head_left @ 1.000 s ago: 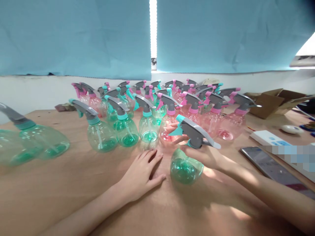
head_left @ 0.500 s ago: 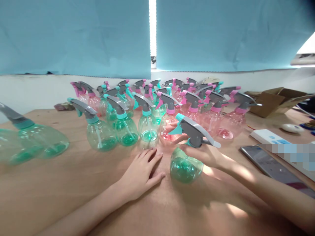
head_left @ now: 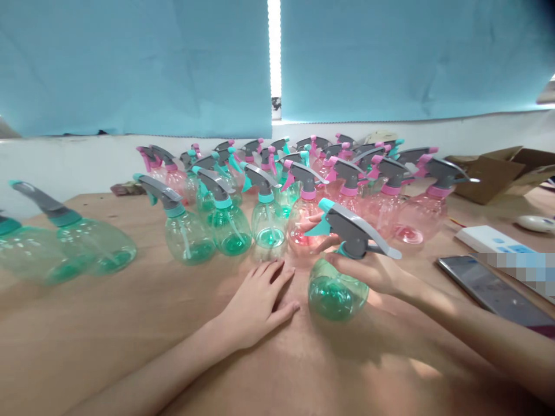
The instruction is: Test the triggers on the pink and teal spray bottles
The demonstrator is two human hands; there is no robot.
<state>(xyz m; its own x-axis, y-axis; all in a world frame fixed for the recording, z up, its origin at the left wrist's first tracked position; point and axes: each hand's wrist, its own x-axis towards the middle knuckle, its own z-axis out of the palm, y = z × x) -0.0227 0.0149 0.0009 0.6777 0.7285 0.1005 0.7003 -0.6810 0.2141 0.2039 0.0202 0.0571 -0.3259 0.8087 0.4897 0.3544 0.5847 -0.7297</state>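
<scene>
A green spray bottle with a grey head and turquoise trigger stands in front of me, slightly tilted. My right hand is at its neck, the thumb crossing just under the collar and the other fingers reaching out behind; the bottle hides part of the palm. To the left of it, my left hand lies palm down on the wooden table, fingers stretched and holding nothing. Just beyond its fingertips is another green spray bottle, and a pink spray bottle stands behind my right fingers.
Several pink and green spray bottles fill rows at the back. More green bottles stand at far left. On the right are a phone, a white box, a white mouse and an open cardboard box.
The whole scene has shifted a little rightward in view, as my head turned left. Both hands and the green spray bottle keep the same places relative to each other.
</scene>
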